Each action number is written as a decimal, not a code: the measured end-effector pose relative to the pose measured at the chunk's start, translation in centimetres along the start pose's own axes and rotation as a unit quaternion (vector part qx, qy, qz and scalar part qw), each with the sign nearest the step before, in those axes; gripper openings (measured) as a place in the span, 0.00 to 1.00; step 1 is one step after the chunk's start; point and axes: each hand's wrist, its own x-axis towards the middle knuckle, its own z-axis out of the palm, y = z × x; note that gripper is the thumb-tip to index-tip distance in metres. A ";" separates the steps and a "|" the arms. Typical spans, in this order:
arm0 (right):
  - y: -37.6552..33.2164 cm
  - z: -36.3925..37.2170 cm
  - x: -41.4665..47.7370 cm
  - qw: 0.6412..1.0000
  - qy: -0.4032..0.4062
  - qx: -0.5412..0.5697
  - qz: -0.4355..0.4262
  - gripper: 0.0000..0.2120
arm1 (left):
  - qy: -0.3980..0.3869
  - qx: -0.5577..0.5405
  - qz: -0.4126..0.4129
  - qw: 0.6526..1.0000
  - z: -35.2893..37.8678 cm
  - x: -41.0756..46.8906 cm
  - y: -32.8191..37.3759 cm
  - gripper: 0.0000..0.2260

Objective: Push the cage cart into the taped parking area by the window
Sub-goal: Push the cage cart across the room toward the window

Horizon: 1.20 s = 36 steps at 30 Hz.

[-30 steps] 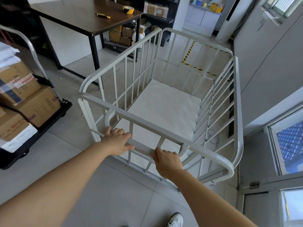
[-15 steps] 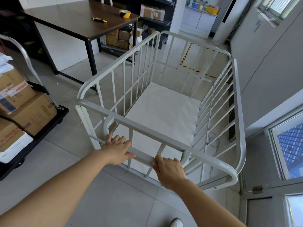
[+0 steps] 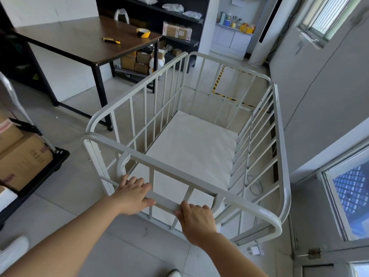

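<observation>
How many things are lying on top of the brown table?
2. A roll of yellow-and-black striped tape sits near the far right corner of the dark brown wooden table, and a yellow-and-black utility knife lies nearer its middle. The table's left end is cut off.

bright daylight fr right window [image 3: 351, 198] | soft shadows | wide-angle edge warp | slight blur

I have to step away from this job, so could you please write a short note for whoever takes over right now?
Left hand and right hand: both closed on the handle bar at the near end of the cage cart.
Cart: empty, beside the wall on the right, pointing towards the taped parking area.
Done: cart gripped and lined up roughly with the tape.
Left: push it forward until it sits inside the yellow-and-black tape; its far end looks just short of the tape.
</observation>
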 end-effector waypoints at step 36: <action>11.5 -4.3 26.8 0.999 0.039 -0.026 0.026 0.21 | 0.003 -0.002 0.014 1.000 -14.3 26.6 -6.0 0.24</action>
